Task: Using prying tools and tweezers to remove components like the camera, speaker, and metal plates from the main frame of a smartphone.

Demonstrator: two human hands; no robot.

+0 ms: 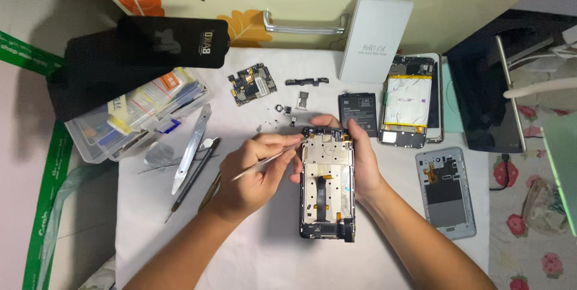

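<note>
Both hands (252, 170) on phone frame (326, 185); plastic box (90, 143) w/ small packets (159, 88).

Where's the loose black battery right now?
In the head view, the black battery lies on the white table cover, just right of the top of the phone frame held by the right hand, beside the second opened phone.

Phone frame (327, 183): opened, black-edged with silver midplate and orange flex strips, lying flat and lengthwise on the white table, gripped at its upper right edge.
Tweezers (267, 162): thin, silver, tilted, tip at the frame's top left corner.
</note>
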